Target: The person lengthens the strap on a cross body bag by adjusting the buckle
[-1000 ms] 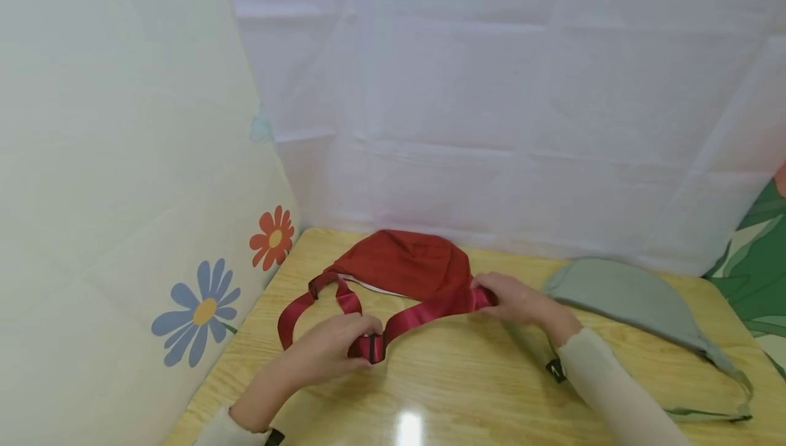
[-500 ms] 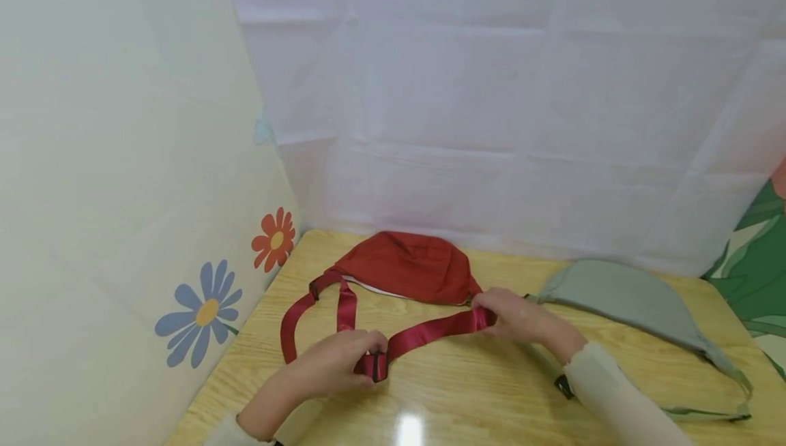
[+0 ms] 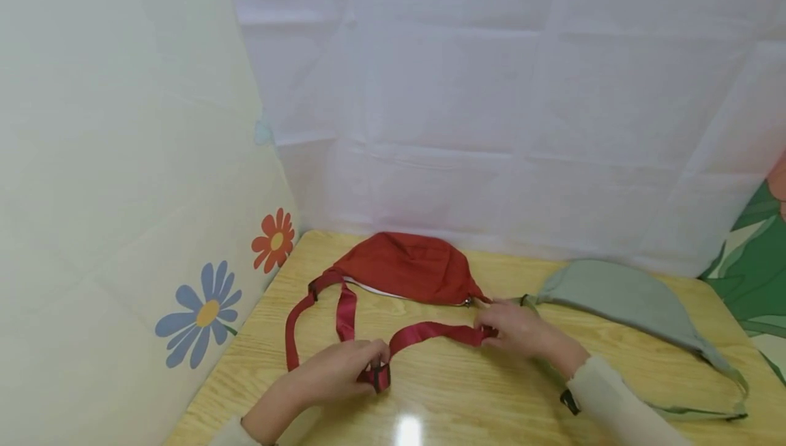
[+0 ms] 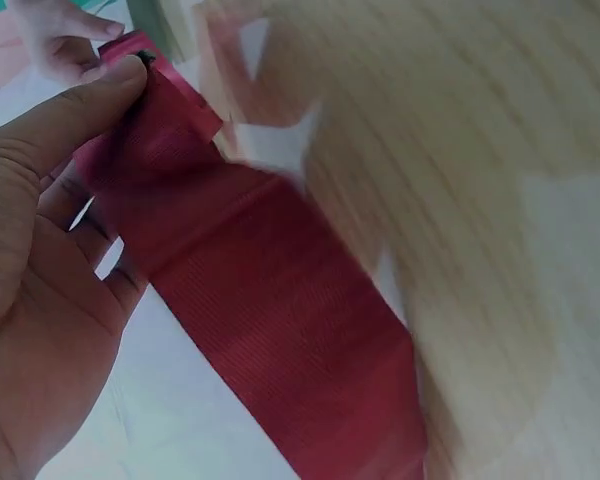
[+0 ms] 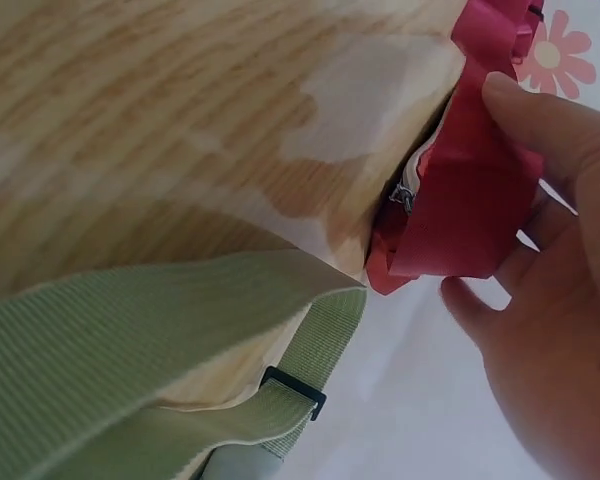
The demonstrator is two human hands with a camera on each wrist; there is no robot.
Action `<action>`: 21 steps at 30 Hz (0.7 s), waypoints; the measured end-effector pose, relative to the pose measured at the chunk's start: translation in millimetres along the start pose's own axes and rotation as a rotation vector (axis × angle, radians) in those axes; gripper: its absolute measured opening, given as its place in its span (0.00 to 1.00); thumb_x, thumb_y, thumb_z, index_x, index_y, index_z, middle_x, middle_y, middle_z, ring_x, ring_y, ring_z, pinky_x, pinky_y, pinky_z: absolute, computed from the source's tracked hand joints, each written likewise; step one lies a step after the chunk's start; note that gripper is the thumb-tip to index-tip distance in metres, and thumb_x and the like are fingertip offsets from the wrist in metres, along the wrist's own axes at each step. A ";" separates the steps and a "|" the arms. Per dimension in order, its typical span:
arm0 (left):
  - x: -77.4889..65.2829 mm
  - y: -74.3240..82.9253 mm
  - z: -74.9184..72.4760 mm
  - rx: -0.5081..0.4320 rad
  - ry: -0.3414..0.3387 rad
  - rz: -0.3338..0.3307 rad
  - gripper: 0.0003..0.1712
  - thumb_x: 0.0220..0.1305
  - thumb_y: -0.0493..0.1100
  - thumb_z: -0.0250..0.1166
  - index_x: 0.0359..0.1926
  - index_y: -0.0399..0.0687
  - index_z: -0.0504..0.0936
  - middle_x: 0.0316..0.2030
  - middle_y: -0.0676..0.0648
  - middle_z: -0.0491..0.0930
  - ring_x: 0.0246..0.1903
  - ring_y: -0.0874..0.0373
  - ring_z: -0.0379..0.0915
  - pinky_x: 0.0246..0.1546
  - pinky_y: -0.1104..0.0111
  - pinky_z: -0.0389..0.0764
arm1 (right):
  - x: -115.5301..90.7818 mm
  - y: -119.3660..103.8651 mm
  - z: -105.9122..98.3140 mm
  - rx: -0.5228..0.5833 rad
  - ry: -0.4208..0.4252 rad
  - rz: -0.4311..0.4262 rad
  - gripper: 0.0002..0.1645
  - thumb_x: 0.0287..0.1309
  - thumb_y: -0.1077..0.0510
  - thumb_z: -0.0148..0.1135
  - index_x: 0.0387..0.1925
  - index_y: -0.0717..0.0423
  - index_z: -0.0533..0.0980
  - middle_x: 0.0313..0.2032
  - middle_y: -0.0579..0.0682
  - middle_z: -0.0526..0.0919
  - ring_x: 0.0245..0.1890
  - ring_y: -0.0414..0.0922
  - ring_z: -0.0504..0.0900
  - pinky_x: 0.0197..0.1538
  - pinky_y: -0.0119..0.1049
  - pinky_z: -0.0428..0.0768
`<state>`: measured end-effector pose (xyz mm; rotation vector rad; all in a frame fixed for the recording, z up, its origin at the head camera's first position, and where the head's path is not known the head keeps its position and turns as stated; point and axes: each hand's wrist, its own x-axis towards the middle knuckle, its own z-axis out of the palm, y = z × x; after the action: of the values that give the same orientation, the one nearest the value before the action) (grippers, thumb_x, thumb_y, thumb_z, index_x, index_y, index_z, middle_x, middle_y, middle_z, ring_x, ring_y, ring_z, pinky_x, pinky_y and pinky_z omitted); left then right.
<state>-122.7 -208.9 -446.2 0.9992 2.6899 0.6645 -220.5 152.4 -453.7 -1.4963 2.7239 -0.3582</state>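
A red waist bag (image 3: pixel 408 265) lies at the back of the wooden table, its dark red strap (image 3: pixel 430 332) looping toward me. My left hand (image 3: pixel 334 372) pinches that strap by a black buckle (image 3: pixel 382 378) near the front of the loop. In the left wrist view the thumb presses on the ribbed webbing (image 4: pixel 280 310). Just below the bag's right corner, my right hand (image 3: pixel 518 326) holds another part of the strap between thumb and fingers. Between both hands the strap sags in a loose curve. A zipper pull (image 5: pixel 404 197) shows beside it in the right wrist view.
A grey-green waist bag (image 3: pixel 623 299) rests at the right, its green strap (image 5: pixel 130 330) running under my right forearm with a black buckle (image 3: pixel 569 402) on it. White cloth (image 3: pixel 430 91) hangs behind the table (image 3: pixel 454 398); a flowered cloth (image 3: pixel 123 194) stands at the left.
Both hands have shifted toward me, the right one also lower and away from the bag's corner. The strap between them has gone from taut to slack. The green strap's buckle has slid slightly toward me.
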 end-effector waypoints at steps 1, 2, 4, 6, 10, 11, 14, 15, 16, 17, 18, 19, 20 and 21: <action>-0.3 0.2 0.8 -0.008 -0.003 0.004 0.22 0.59 0.42 0.76 0.46 0.59 0.73 0.32 0.64 0.72 0.33 0.70 0.68 0.35 0.74 0.75 | -0.5 -0.3 0.9 -0.004 -0.006 0.007 0.11 0.56 0.58 0.75 0.41 0.50 0.82 0.36 0.39 0.85 0.38 0.36 0.81 0.60 0.53 0.76; -0.4 0.2 1.7 -0.009 -0.008 0.007 0.21 0.59 0.41 0.76 0.46 0.59 0.72 0.32 0.64 0.73 0.33 0.71 0.69 0.35 0.75 0.75 | -1.1 -0.6 1.5 0.000 -0.011 0.016 0.12 0.57 0.59 0.75 0.42 0.50 0.82 0.37 0.40 0.85 0.39 0.37 0.82 0.61 0.56 0.75; -1.1 0.6 3.5 -0.005 -0.013 0.018 0.21 0.59 0.40 0.76 0.46 0.57 0.72 0.32 0.64 0.74 0.32 0.72 0.69 0.35 0.75 0.76 | -2.2 -1.3 2.7 0.003 -0.014 0.031 0.13 0.57 0.59 0.74 0.44 0.50 0.82 0.38 0.41 0.86 0.42 0.39 0.83 0.63 0.59 0.73; -1.6 0.8 5.1 -0.005 -0.026 0.018 0.21 0.59 0.40 0.76 0.45 0.56 0.72 0.32 0.64 0.75 0.32 0.73 0.70 0.35 0.75 0.76 | -3.4 -1.6 4.0 -0.004 -0.009 0.035 0.14 0.57 0.58 0.74 0.45 0.51 0.82 0.40 0.42 0.86 0.43 0.40 0.83 0.63 0.60 0.73; -2.6 0.4 7.1 -0.012 -0.058 -0.013 0.20 0.59 0.40 0.75 0.45 0.57 0.73 0.33 0.66 0.75 0.31 0.73 0.69 0.36 0.76 0.75 | -6.0 -2.2 6.4 -0.019 0.001 0.047 0.17 0.58 0.57 0.73 0.49 0.52 0.82 0.44 0.45 0.86 0.48 0.44 0.83 0.62 0.59 0.73; -2.8 0.5 7.1 -0.013 -0.063 -0.022 0.20 0.59 0.41 0.76 0.45 0.58 0.73 0.33 0.66 0.75 0.31 0.73 0.69 0.36 0.76 0.75 | -6.8 -2.3 7.0 -0.018 0.003 0.053 0.18 0.59 0.57 0.73 0.51 0.53 0.81 0.45 0.46 0.86 0.49 0.46 0.83 0.62 0.59 0.73; -3.7 1.2 6.2 -0.011 -0.064 -0.031 0.20 0.59 0.44 0.76 0.47 0.59 0.74 0.34 0.66 0.74 0.32 0.73 0.68 0.36 0.75 0.74 | -8.3 -3.2 8.9 -0.009 0.019 0.069 0.20 0.59 0.58 0.73 0.53 0.53 0.80 0.47 0.47 0.84 0.51 0.48 0.81 0.62 0.58 0.74; -4.1 1.6 5.3 -0.011 -0.061 -0.032 0.20 0.59 0.45 0.76 0.47 0.59 0.75 0.35 0.65 0.74 0.32 0.73 0.68 0.36 0.75 0.75 | -8.6 -3.8 9.7 -0.006 0.029 0.071 0.20 0.59 0.58 0.73 0.53 0.53 0.80 0.47 0.47 0.84 0.51 0.48 0.81 0.61 0.57 0.74; -4.4 1.7 4.3 -0.015 -0.060 -0.035 0.20 0.59 0.46 0.76 0.47 0.59 0.76 0.35 0.64 0.74 0.32 0.73 0.68 0.36 0.75 0.75 | -8.8 -4.4 10.4 -0.011 0.043 0.067 0.20 0.59 0.57 0.73 0.53 0.53 0.80 0.47 0.46 0.83 0.50 0.48 0.80 0.60 0.56 0.75; -4.9 1.5 3.1 -0.017 -0.056 -0.037 0.20 0.59 0.47 0.76 0.48 0.59 0.76 0.35 0.63 0.74 0.33 0.72 0.69 0.36 0.75 0.75 | -8.9 -5.3 11.1 -0.014 0.060 0.060 0.20 0.58 0.58 0.73 0.52 0.53 0.80 0.46 0.46 0.83 0.50 0.48 0.80 0.59 0.56 0.76; -5.3 1.2 1.7 -0.024 -0.053 -0.042 0.20 0.59 0.48 0.76 0.48 0.59 0.77 0.36 0.63 0.74 0.33 0.71 0.69 0.37 0.75 0.76 | -8.7 -6.3 11.8 -0.019 0.079 0.051 0.20 0.58 0.58 0.74 0.52 0.53 0.80 0.46 0.46 0.83 0.49 0.47 0.80 0.58 0.55 0.76; -6.0 0.5 0.2 -0.027 -0.046 -0.044 0.20 0.59 0.50 0.76 0.49 0.59 0.78 0.36 0.62 0.74 0.34 0.71 0.70 0.37 0.75 0.76 | -8.6 -7.6 12.4 -0.026 0.101 0.037 0.21 0.57 0.58 0.74 0.52 0.53 0.80 0.46 0.46 0.83 0.49 0.48 0.80 0.57 0.54 0.77; -6.8 -0.3 -1.6 -0.027 -0.035 -0.042 0.20 0.60 0.52 0.75 0.49 0.58 0.79 0.37 0.61 0.74 0.35 0.70 0.71 0.38 0.74 0.76 | -8.3 -9.2 13.0 -0.033 0.118 0.028 0.21 0.56 0.58 0.74 0.52 0.54 0.80 0.46 0.46 0.83 0.49 0.47 0.80 0.57 0.53 0.77; -7.6 -1.4 -3.6 -0.034 -0.026 -0.041 0.20 0.61 0.54 0.74 0.50 0.57 0.79 0.38 0.61 0.75 0.35 0.68 0.72 0.38 0.73 0.77 | -7.8 -11.2 13.3 -0.039 0.131 0.022 0.22 0.56 0.58 0.75 0.52 0.54 0.80 0.47 0.47 0.83 0.50 0.48 0.80 0.57 0.53 0.77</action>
<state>-119.0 -216.0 -443.5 0.9358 2.6603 0.6822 -205.3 150.6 -465.1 -1.5023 2.8610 -0.4202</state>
